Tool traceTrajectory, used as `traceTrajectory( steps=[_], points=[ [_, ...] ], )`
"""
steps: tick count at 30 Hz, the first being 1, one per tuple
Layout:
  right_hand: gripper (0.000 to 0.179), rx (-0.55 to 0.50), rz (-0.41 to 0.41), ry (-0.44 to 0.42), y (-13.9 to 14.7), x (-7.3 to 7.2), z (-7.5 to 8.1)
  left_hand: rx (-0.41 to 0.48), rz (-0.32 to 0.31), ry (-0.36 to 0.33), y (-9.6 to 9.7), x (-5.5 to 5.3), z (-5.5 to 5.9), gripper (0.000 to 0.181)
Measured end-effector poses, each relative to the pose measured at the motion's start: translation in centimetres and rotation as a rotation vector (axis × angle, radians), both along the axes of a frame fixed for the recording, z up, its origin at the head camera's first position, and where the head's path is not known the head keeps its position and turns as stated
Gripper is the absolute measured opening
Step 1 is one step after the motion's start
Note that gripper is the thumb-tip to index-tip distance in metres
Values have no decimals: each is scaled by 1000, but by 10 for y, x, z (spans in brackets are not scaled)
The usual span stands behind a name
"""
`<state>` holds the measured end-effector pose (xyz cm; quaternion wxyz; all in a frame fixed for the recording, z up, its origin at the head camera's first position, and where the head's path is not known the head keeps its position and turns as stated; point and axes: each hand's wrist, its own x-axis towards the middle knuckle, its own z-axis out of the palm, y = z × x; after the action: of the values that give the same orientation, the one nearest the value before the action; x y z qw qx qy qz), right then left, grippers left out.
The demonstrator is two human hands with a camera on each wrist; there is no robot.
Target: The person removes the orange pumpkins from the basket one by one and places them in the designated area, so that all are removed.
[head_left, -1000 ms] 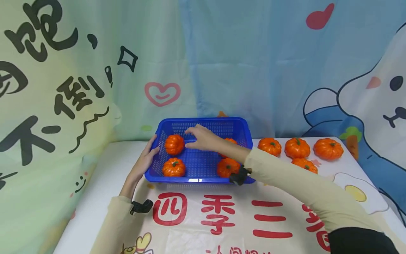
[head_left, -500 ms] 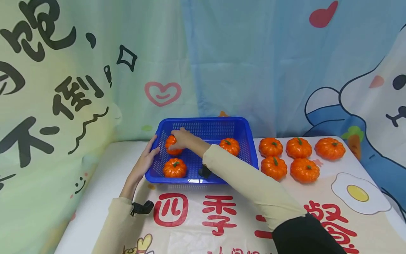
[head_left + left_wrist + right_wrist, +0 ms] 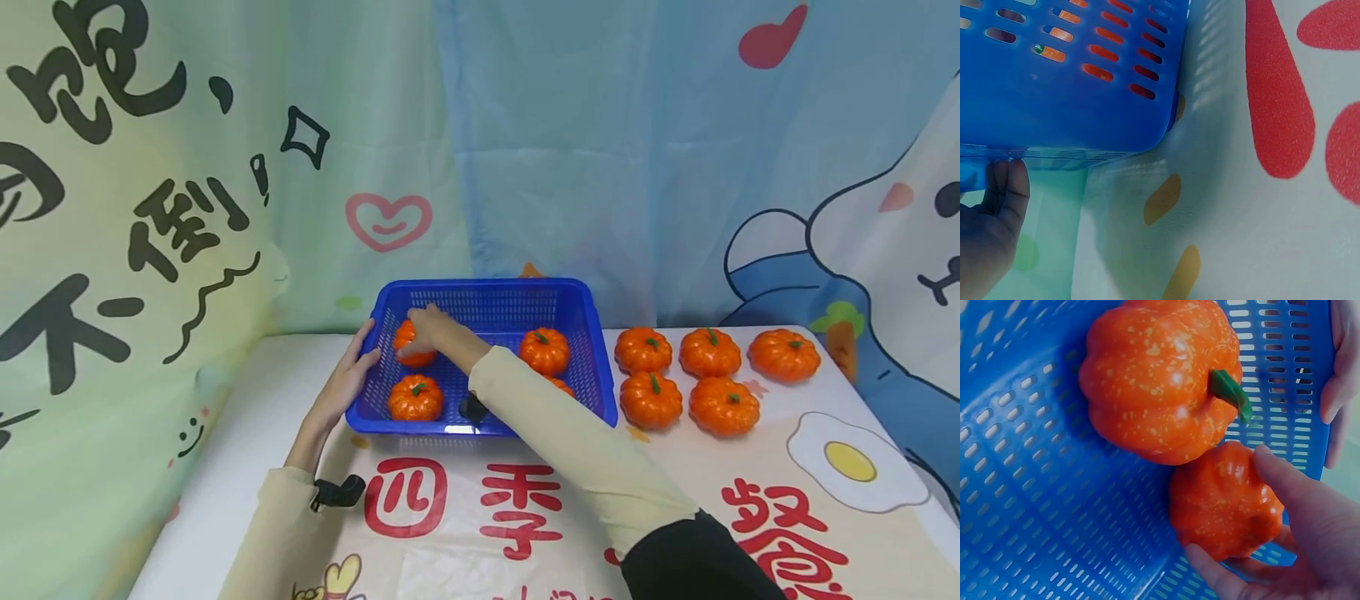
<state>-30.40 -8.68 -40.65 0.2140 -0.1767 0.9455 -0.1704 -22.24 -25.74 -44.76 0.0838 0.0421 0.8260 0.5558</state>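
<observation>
A blue plastic basket (image 3: 487, 284) stands on the table with small orange pumpkins inside. My right hand (image 3: 444, 337) reaches into its back left corner and grips a pumpkin (image 3: 1225, 500), thumb on one side and fingers round the other. A second pumpkin (image 3: 1163, 381) with a green stem touches the gripped one in the right wrist view. With my left hand (image 3: 341, 382) I hold the basket's left rim, the fingers along the outside wall. At the basket's right side sits another pumpkin (image 3: 545, 351), and one more (image 3: 561, 386) is mostly hidden behind my right sleeve.
To the right of the basket, several pumpkins (image 3: 651, 400) lie on the table in two rows. A printed cloth (image 3: 450, 508) with red characters covers the table's front. Behind the table hangs a patterned curtain (image 3: 555, 167).
My right hand has moved left and down inside the basket, from above its middle to the back left pumpkin, which it now grips. The left hand stays on the rim.
</observation>
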Motion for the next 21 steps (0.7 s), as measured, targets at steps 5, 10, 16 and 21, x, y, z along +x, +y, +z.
traceTrajectory(
  steps=[5,10,16,21],
  points=[
    [78,-19,20,-14,-1,1,6,7,-4,-35,4,5,12,59],
    [77,-116,-2,-104,16,-6,21,15,-22,-38,12,7,24,60],
    [65,-192,93,-40,43,1,34,8,-9,-38,12,14,30,60],
    [60,-288,135,-10,73,22,42,19,2,-38,11,15,30,60]
  ],
)
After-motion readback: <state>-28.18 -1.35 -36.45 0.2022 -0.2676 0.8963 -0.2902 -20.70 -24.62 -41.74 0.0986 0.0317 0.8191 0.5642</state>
